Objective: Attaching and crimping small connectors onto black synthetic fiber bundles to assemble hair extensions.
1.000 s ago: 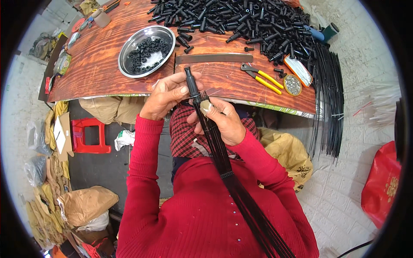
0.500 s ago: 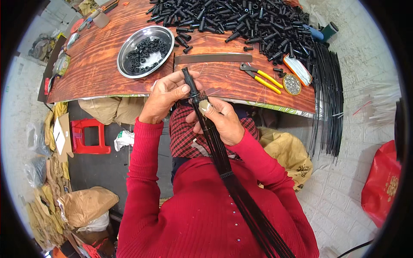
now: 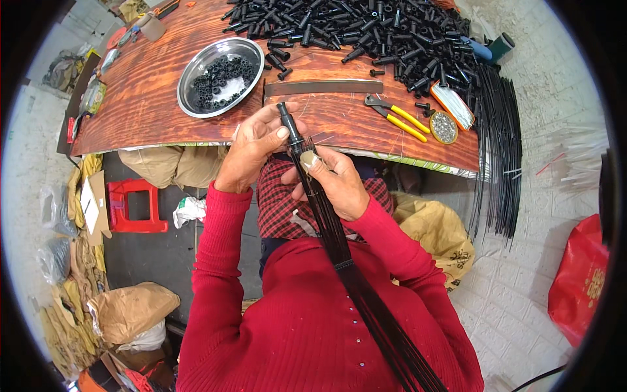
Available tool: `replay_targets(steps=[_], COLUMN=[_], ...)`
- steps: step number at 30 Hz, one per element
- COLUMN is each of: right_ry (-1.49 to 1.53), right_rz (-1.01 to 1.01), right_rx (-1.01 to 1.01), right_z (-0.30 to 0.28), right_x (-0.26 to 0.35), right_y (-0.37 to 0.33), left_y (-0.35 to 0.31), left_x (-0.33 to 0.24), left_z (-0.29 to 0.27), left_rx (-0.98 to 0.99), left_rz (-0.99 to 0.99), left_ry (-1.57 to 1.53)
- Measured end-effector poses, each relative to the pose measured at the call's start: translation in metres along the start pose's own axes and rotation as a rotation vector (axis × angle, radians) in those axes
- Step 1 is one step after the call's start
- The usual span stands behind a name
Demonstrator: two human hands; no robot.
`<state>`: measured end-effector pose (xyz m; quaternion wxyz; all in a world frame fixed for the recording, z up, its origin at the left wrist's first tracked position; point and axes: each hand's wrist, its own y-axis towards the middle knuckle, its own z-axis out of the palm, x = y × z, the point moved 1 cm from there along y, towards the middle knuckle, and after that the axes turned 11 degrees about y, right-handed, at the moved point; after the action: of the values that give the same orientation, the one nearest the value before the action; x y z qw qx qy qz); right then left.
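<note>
My left hand (image 3: 247, 151) is closed round a black plastic tube fitting (image 3: 285, 117), thumb against its side and the narrow end sticking up past the fingers. Below its collar hangs a bundle of thin black rods (image 3: 331, 228), much like umbrella ribs, running down over my red sweater to the lower edge. My right hand (image 3: 341, 186) pinches the tops of the rods just under the collar. A pale wrap covers the right thumb's tip. How the rods sit at the collar is partly hidden by the fingers.
On the wooden table (image 3: 150, 98) are a steel bowl (image 3: 185, 98) of small black rings, a flat metal strip (image 3: 323, 87), yellow-handled cutters (image 3: 403, 123), a round tub of small metal bits (image 3: 443, 128) and a heap of black tube fittings (image 3: 366, 29). Long black rods (image 3: 499, 150) hang off its right end.
The tube fitting has turned slightly in my left hand, and that hand has shifted a little. My right hand keeps its pinch on the rods.
</note>
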<state>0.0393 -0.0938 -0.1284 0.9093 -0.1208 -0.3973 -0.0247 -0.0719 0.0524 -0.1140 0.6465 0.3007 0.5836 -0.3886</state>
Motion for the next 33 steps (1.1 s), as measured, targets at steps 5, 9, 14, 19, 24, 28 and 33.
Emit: replay_targets(steps=[5,9,14,19,24,28,33], right_ry=[-0.001,-0.023,-0.004,0.011,0.029,0.008,0.025], right_rz=[-0.005,-0.007,-0.004,0.004,-0.013,-0.012,-0.019], right_rx=[-0.013,-0.011,-0.005,-0.004,0.020,0.025,0.039], right_z=[-0.002,0.000,-0.003,-0.004,-0.004,-0.002,-0.002], right_x=[0.000,0.000,0.001,0.001,0.001,0.003,0.002], right_y=[-0.001,-0.001,-0.002,-0.002,-0.002,-0.004,-0.004], left_y=[-0.001,0.002,0.002,0.000,-0.003,-0.006,-0.011], left_x=[-0.010,-0.004,-0.002,-0.001,0.002,-0.003,-0.005], left_z=[0.009,-0.001,0.001,0.002,0.000,0.002,0.003], left_rx=[-0.028,-0.011,-0.019,-0.008,0.012,-0.006,-0.049], left_rz=[0.051,0.049,0.045,0.056,0.034,0.030,0.010], left_ry=[0.128,0.053,0.056,0.016,-0.016,-0.020,-0.034])
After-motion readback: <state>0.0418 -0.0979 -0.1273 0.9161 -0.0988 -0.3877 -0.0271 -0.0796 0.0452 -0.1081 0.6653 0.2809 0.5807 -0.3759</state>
